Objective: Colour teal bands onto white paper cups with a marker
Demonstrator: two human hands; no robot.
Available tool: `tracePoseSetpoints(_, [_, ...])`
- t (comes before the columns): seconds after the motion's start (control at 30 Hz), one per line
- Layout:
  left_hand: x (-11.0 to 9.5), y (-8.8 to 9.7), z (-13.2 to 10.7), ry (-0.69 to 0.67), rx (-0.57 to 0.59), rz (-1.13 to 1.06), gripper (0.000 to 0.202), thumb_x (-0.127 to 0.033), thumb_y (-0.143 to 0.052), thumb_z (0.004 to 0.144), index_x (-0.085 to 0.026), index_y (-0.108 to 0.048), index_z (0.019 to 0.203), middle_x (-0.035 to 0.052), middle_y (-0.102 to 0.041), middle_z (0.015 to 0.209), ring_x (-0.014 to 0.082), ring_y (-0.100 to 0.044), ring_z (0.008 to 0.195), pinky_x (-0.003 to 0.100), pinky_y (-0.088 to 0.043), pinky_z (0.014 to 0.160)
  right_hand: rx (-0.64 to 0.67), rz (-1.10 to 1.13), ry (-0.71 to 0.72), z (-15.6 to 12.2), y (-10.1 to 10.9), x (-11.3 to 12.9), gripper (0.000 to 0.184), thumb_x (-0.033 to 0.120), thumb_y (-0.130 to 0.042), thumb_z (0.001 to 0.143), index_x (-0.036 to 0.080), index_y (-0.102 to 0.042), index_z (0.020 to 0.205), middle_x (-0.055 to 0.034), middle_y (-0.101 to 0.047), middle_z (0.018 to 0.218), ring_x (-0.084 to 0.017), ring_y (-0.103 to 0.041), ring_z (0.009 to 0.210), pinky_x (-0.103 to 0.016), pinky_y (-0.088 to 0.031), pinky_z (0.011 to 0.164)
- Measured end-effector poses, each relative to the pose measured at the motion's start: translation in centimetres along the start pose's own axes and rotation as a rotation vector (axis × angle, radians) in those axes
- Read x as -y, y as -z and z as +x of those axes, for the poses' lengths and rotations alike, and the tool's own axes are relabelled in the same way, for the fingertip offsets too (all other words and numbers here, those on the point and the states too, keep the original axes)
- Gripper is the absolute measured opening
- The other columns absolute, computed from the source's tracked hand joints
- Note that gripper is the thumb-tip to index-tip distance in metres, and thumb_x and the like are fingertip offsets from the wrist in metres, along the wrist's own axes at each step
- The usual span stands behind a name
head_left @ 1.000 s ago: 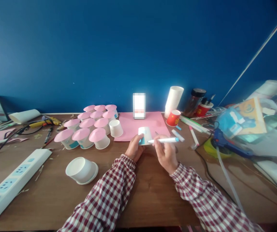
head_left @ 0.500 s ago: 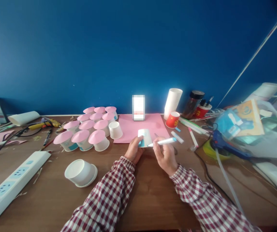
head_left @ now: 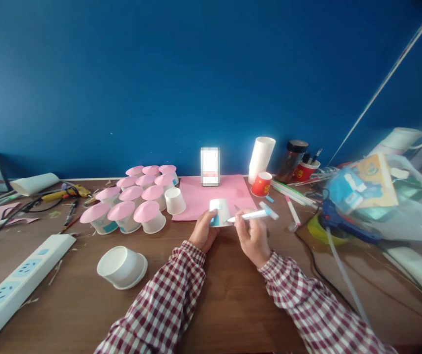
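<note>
In my left hand point(head_left: 204, 231) is a white paper cup point(head_left: 221, 209) with blue drawing on its side, tipped so that this side faces up. My right hand point(head_left: 253, 241) grips a white marker with a blue end point(head_left: 251, 215) like a pen, its tip at the right part of the cup's wall. Beyond the hands lies a pink paper sheet point(head_left: 196, 191). At its left edge stands a plain white cup point(head_left: 175, 201). Several cups with pink cone tops point(head_left: 148, 212) are grouped to the left, some with blue marks.
A white tub point(head_left: 120, 268) and a power strip point(head_left: 19, 290) lie front left. A phone point(head_left: 210, 167) stands on the pink sheet. At the back right are a cup stack point(head_left: 262, 155), a red cup point(head_left: 261, 185) and a dark-lidded jar point(head_left: 292, 160). A blue glue gun point(head_left: 351, 226) is at right.
The marker's tip stays by the cup's wall, and both hands hold nearly the same pose. The whole view has shifted slightly.
</note>
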State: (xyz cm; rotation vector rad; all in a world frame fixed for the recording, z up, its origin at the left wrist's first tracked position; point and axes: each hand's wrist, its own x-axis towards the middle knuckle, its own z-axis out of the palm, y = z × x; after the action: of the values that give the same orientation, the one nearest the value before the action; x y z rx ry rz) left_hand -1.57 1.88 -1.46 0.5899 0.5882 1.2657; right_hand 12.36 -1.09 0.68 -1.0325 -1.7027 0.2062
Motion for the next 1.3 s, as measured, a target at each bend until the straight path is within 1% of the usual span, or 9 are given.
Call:
tracePoseSetpoints(0.13, [0.09, 0.2, 0.11, 0.0, -0.003, -0.011, 0.027, -0.027, -0.061, 0.081, -0.007, -0.063, 0.098, 0.0135, -0.069, 0.096, 0.0228, -0.064, 0.092, 0.034, -0.049, 0.085, 0.015, -0.005, -0.003, 0.07, 0.03, -0.06, 0.013, 0.021, -0.044, 0.093, 0.018, -0.053, 0.083, -0.0034, -0.059, 0.073, -0.015, -0.056, 0.063, -0.027, -0.045, 0.06])
tracePoseSetpoints(0.3, [0.11, 0.28, 0.16, 0.005, 0.01, -0.016, 0.028, -0.028, -0.061, 0.081, -0.007, -0.063, 0.099, 0.0136, -0.069, 0.096, 0.0236, -0.064, 0.093, 0.035, -0.049, 0.085, 0.023, -0.024, 0.024, -0.09, -0.01, -0.07, 0.012, 0.021, -0.044, 0.093, 0.018, -0.053, 0.086, -0.0039, -0.061, 0.076, -0.016, -0.057, 0.066, -0.028, -0.046, 0.062])
tracePoseSetpoints(0.4, [0.06, 0.18, 0.12, 0.001, 0.013, -0.009, 0.03, -0.028, -0.06, 0.081, -0.007, -0.063, 0.102, 0.0137, -0.069, 0.098, 0.0236, -0.064, 0.093, 0.035, -0.049, 0.086, 0.007, -0.021, 0.009, -0.1, -0.01, -0.1, 0.012, 0.021, -0.045, 0.093, 0.018, -0.053, 0.085, -0.0036, -0.06, 0.075, -0.016, -0.057, 0.065, -0.028, -0.046, 0.062])
tracePoseSetpoints(0.53, [0.06, 0.15, 0.07, 0.011, 0.015, -0.015, 0.03, -0.028, -0.061, 0.08, -0.006, -0.064, 0.101, 0.0135, -0.069, 0.096, 0.0242, -0.064, 0.093, 0.036, -0.049, 0.086, -0.019, 0.005, -0.032, 0.0, 0.01, -0.16, 0.013, 0.021, -0.045, 0.093, 0.018, -0.053, 0.084, -0.0039, -0.061, 0.075, -0.016, -0.059, 0.066, -0.027, -0.047, 0.062])
tracePoseSetpoints(0.63, [0.06, 0.17, 0.07, 0.008, 0.0, -0.02, 0.03, -0.028, -0.062, 0.079, -0.007, -0.063, 0.1, 0.0131, -0.069, 0.095, 0.0241, -0.064, 0.093, 0.036, -0.049, 0.087, -0.02, 0.009, -0.042, 0.07, 0.05, -0.12, 0.013, 0.021, -0.045, 0.093, 0.018, -0.053, 0.084, -0.0037, -0.061, 0.074, -0.015, -0.059, 0.065, -0.026, -0.047, 0.062])
tracePoseSetpoints(0.83, [-0.12, -0.06, -0.04, 0.011, -0.023, -0.04, 0.027, -0.028, -0.061, 0.08, -0.007, -0.062, 0.097, 0.0136, -0.069, 0.093, 0.024, -0.065, 0.091, 0.037, -0.05, 0.086, -0.014, -0.019, -0.007, 0.07, 0.09, 0.03, 0.012, 0.023, -0.046, 0.093, 0.018, -0.053, 0.084, -0.0036, -0.061, 0.073, -0.016, -0.059, 0.063, -0.027, -0.048, 0.059])
tracePoseSetpoints(1.1, [-0.15, -0.2, -0.21, 0.021, -0.063, -0.053, 0.026, -0.026, -0.062, 0.078, -0.007, -0.062, 0.096, 0.013, -0.069, 0.091, 0.0246, -0.065, 0.091, 0.038, -0.051, 0.086, -0.033, 0.027, -0.088, 0.14, 0.12, -0.01, 0.016, 0.026, -0.044, 0.094, 0.019, -0.053, 0.082, -0.0046, -0.062, 0.072, -0.016, -0.06, 0.063, -0.028, -0.05, 0.06])
tracePoseSetpoints(1.3, [-0.48, -0.59, -0.29, 0.051, -0.098, -0.081, 0.027, -0.026, -0.059, 0.08, -0.006, -0.06, 0.097, 0.0143, -0.068, 0.09, 0.0247, -0.065, 0.09, 0.039, -0.051, 0.087, -0.009, 0.027, -0.069, 0.18, 0.16, 0.14, 0.014, 0.025, -0.046, 0.093, 0.018, -0.053, 0.083, -0.003, -0.061, 0.07, -0.015, -0.058, 0.06, -0.026, -0.048, 0.058])
